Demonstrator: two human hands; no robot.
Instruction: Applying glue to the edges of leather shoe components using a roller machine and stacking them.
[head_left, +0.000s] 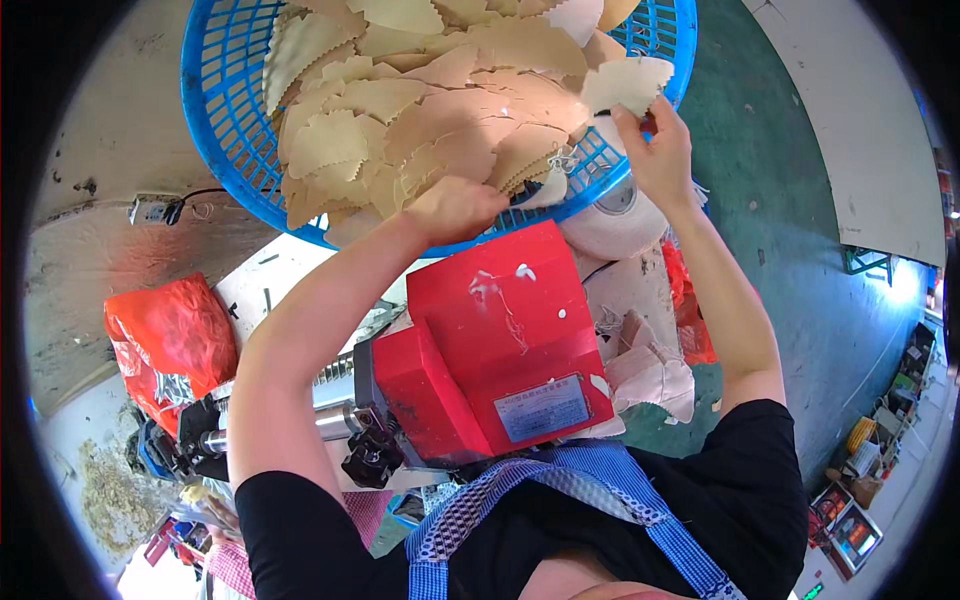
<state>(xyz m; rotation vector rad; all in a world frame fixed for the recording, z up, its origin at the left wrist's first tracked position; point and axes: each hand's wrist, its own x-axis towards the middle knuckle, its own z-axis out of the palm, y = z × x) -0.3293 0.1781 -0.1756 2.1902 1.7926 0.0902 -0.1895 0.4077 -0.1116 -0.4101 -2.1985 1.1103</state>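
Observation:
A blue plastic basket (225,165) is heaped with tan and cream flat pieces (450,110), thin like cloth or leather, with zigzag-cut edges. At the basket's right rim my right hand (660,155) pinches a cream zigzag-edged piece (628,84) between thumb and fingers. My left hand (455,210) reaches over the near rim, its fingers curled among the pieces; what they grip is hidden. Just right of those fingers lie a small dark gap and a pale scrap with white thread (560,165). Directly below the basket stands a red machine housing (500,320) with a label plate.
A white thread cone (618,218) stands under the basket's right rim. Pale cut pieces (650,375) lie right of the red housing. An orange-red plastic bag (172,340) sits at the left, and another red bag (690,310) is behind my right forearm. Green floor (740,150) stretches to the right.

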